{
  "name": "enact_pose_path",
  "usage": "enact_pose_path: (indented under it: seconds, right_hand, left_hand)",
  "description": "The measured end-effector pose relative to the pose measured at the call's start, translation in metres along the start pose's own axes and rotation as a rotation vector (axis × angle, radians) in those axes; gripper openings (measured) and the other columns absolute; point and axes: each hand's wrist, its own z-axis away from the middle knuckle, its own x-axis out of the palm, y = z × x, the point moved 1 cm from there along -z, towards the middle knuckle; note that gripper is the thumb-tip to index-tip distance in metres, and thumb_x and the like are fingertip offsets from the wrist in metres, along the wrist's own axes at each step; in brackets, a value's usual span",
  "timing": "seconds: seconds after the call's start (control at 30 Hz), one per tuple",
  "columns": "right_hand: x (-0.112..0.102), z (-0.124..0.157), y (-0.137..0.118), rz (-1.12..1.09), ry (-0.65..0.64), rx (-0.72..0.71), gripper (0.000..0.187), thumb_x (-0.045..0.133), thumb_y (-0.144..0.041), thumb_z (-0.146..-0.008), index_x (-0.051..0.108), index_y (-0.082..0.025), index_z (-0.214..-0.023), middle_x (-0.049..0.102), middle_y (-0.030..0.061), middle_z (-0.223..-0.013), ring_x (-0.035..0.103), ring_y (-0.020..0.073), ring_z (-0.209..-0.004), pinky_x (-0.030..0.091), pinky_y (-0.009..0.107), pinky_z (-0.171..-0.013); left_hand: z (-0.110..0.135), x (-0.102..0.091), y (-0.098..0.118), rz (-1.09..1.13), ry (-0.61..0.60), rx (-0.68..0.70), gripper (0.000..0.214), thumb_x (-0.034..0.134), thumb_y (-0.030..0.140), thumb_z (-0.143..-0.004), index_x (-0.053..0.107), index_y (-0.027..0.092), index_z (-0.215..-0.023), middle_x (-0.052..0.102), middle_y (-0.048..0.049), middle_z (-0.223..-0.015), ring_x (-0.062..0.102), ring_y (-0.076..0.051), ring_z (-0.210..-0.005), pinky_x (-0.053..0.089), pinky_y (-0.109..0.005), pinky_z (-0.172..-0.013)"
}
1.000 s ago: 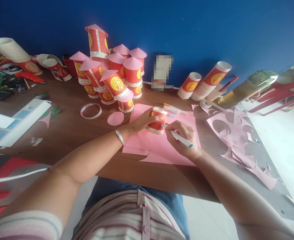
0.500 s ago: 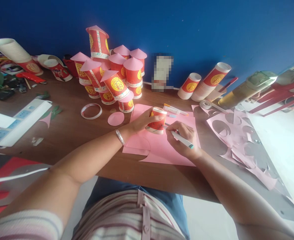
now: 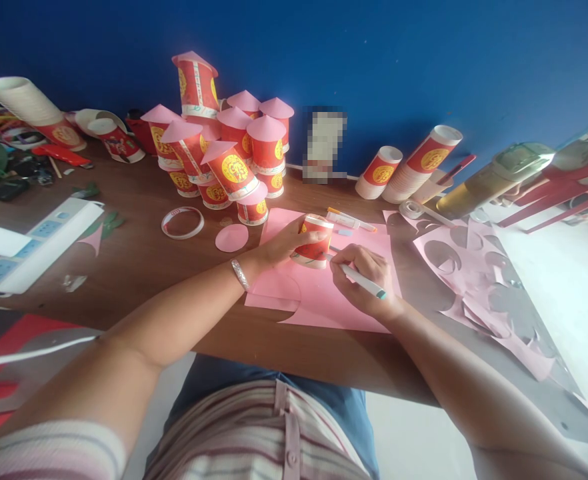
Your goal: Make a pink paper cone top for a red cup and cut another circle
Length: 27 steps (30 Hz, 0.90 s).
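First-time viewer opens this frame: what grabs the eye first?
Probably the cluster of red cups with pink cone tops, piled up left of center against the blue wall. Next, at center over the pink sheet, the left hand gripping a single red cup and the right hand holding a white marker beside it. Then the cut-up pink scraps at the right.

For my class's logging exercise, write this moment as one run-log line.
left hand: holding red cup | right hand: holding white marker | tip: near cup, contact unclear | below: pink paper | nearby: pink disc
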Motion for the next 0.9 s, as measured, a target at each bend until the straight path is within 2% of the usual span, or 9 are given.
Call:
enact_pose_path:
  seconds: [0.13, 0.23, 0.33, 0.5, 0.57, 0.67, 0.8, 0.9]
  right_hand:
    - [0.0005, 0.0015, 0.001, 0.007, -0.02, 0.027, 0.015, 0.056, -0.011, -0.087, 0.057, -0.024, -0.08, 0.066, -0.0027, -0.065, 0.061, 0.0132, -0.056, 0.043, 0.025, -0.055]
    - [0.0013, 0.0025, 0.002, 0.027, 0.0, 0.039, 0.015, 0.057, -0.011, -0.086, 0.057, -0.024, -0.079, 0.065, -0.0027, -0.065, 0.059, 0.0129, -0.055, 0.041, 0.026, -0.054]
    - [0.0012, 0.0016, 0.0025, 0.026, 0.007, 0.031, 0.017, 0.057, -0.01, -0.086, 0.055, -0.025, -0.079, 0.064, -0.0033, -0.064, 0.058, 0.0129, -0.054, 0.041, 0.026, -0.054]
    - [-0.0006, -0.0016, 0.0021, 0.026, 0.032, -0.012, 0.02, 0.056, -0.007, -0.086, 0.052, -0.026, -0.079, 0.062, -0.0042, -0.062, 0.053, 0.0124, -0.051, 0.04, 0.026, -0.054]
    - [-0.0009, -0.002, 0.0021, 0.032, 0.034, -0.021, 0.02, 0.056, -0.007, -0.084, 0.051, -0.026, -0.079, 0.062, -0.0045, -0.061, 0.053, 0.0123, -0.051, 0.04, 0.026, -0.053]
    - [-0.0009, -0.0012, 0.0025, 0.041, 0.021, -0.026, 0.019, 0.056, -0.008, -0.084, 0.051, -0.025, -0.079, 0.061, -0.0048, -0.061, 0.053, 0.0124, -0.05, 0.039, 0.026, -0.053]
    - [-0.0003, 0.0011, 0.0028, 0.016, 0.001, -0.017, 0.017, 0.057, -0.01, -0.085, 0.052, -0.025, -0.08, 0.064, -0.0041, -0.063, 0.055, 0.0128, -0.052, 0.039, 0.026, -0.054]
    - [0.0003, 0.0024, 0.0026, 0.017, -0.007, -0.001, 0.016, 0.057, -0.011, -0.086, 0.053, -0.025, -0.079, 0.063, -0.0037, -0.062, 0.056, 0.013, -0.052, 0.037, 0.026, -0.053]
  left_hand:
    - [0.0026, 0.0026, 0.0042, -0.011, 0.04, -0.055, 0.04, 0.077, 0.047, -0.084, 0.066, 0.015, -0.105, 0.072, -0.0068, -0.092, 0.071, -0.018, -0.083, 0.058, -0.024, -0.066]
    - [0.0018, 0.0011, 0.0021, -0.018, 0.041, -0.072, 0.037, 0.077, 0.046, -0.083, 0.063, 0.015, -0.1, 0.068, -0.0041, -0.084, 0.068, -0.016, -0.077, 0.059, -0.026, -0.067]
    - [-0.0001, -0.001, -0.0004, -0.031, 0.031, -0.028, 0.035, 0.077, 0.046, -0.083, 0.062, 0.016, -0.093, 0.066, -0.003, -0.08, 0.066, -0.015, -0.073, 0.057, -0.024, -0.065]
    - [0.0006, 0.0, 0.0021, -0.061, 0.033, -0.037, 0.036, 0.074, 0.047, -0.085, 0.066, 0.016, -0.1, 0.067, -0.0027, -0.08, 0.067, -0.015, -0.075, 0.057, -0.026, -0.069]
    - [0.0014, 0.0006, 0.0033, -0.046, 0.052, -0.044, 0.035, 0.076, 0.046, -0.084, 0.065, 0.015, -0.097, 0.066, -0.002, -0.079, 0.066, -0.014, -0.074, 0.057, -0.024, -0.067]
    - [0.0023, 0.0015, 0.0036, -0.013, 0.061, -0.054, 0.034, 0.078, 0.045, -0.083, 0.064, 0.015, -0.095, 0.066, -0.0016, -0.081, 0.065, -0.013, -0.074, 0.057, -0.022, -0.065]
    - [0.0035, 0.0029, 0.0031, 0.011, 0.049, -0.084, 0.038, 0.076, 0.045, -0.086, 0.068, 0.015, -0.109, 0.072, -0.0058, -0.093, 0.07, -0.016, -0.084, 0.06, -0.024, -0.069]
    - [0.004, 0.0028, 0.0028, 0.017, 0.044, -0.08, 0.039, 0.075, 0.045, -0.088, 0.069, 0.015, -0.112, 0.073, -0.0077, -0.098, 0.071, -0.017, -0.085, 0.061, -0.024, -0.068]
